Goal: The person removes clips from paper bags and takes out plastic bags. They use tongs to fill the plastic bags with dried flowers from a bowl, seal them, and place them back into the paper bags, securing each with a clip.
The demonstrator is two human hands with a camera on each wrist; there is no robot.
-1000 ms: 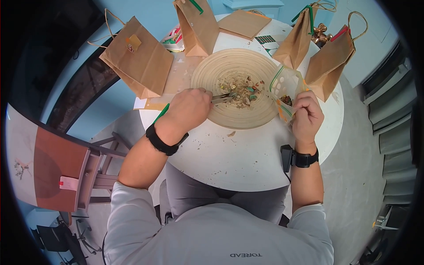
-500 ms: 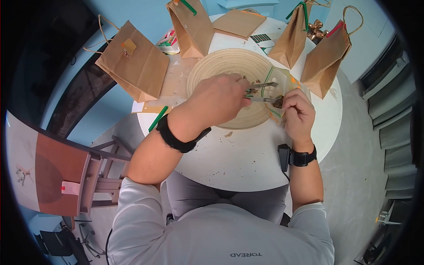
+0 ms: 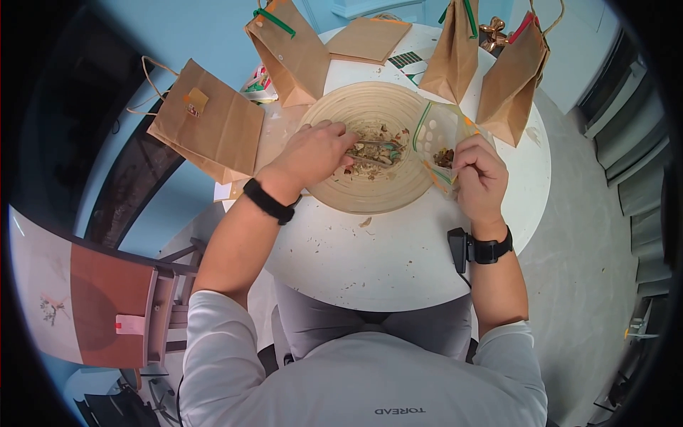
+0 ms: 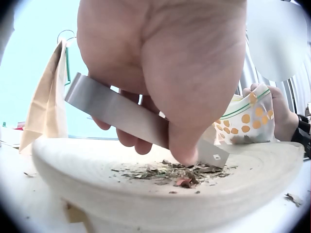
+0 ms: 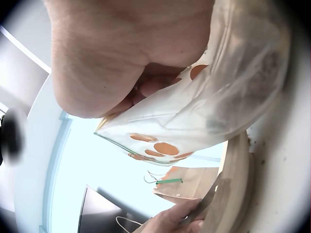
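Observation:
My left hand grips a pair of flat metal tongs over a round wooden plate. The tongs' tips point down into a heap of dry leaf bits and crumbs in the middle of the plate. At the plate's right rim, my right hand pinches the edge of a clear zip bag with orange dots and a green zip line. The bag's mouth gapes toward the plate, and dark dried bits lie inside it.
Brown paper bags with handles and clips stand around the back of the white table. A folded paper bag lies at the far edge, near a green card. Crumbs dot the table's front.
The left hand first held the tongs at the heap, swung right so their tips were at the bag, and is now back over the heap. The right hand keeps holding the bag.

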